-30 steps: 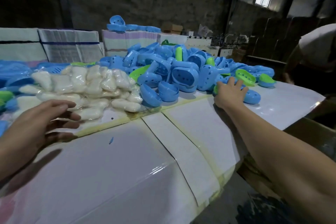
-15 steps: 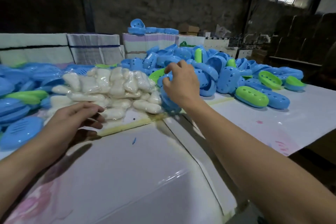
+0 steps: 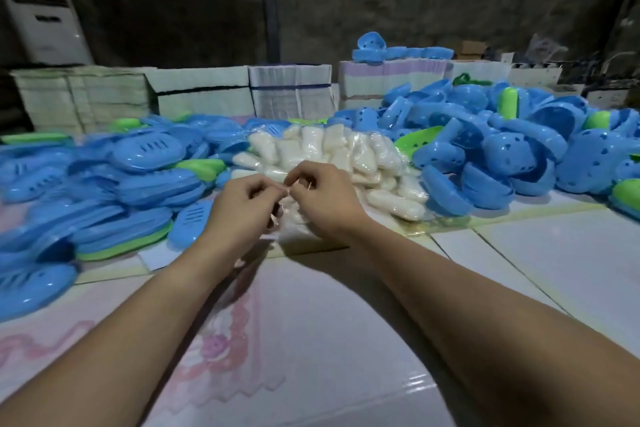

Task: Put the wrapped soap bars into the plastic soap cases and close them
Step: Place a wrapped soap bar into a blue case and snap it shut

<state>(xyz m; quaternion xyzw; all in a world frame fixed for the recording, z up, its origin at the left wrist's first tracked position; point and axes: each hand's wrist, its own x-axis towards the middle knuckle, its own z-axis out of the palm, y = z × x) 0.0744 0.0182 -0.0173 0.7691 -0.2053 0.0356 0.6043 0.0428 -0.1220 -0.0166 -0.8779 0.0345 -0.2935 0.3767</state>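
Observation:
A heap of white wrapped soap bars (image 3: pixel 332 156) in clear plastic lies at the table's middle. My left hand (image 3: pixel 242 208) and my right hand (image 3: pixel 322 201) meet at its near edge, fingers curled and pinching the clear plastic wrapping (image 3: pixel 291 218) between them. Blue soap case halves with holes (image 3: pixel 485 149) are piled to the right, with a few green ones (image 3: pixel 415 144) among them. Closed blue and green soap cases (image 3: pixel 121 191) are stacked on the left.
White glossy sheets cover the table (image 3: pixel 311 340) in front of me. Bundled stacks of paper cartons (image 3: pixel 242 94) line the far side, one with blue case halves (image 3: pixel 398 52) on top. A white standing air unit (image 3: pixel 41 17) is at back left.
The view swung left. My right hand came back from the blue case pile on the right to the soap heap; my left hand moved forward, and both now pinch the plastic wrapping.

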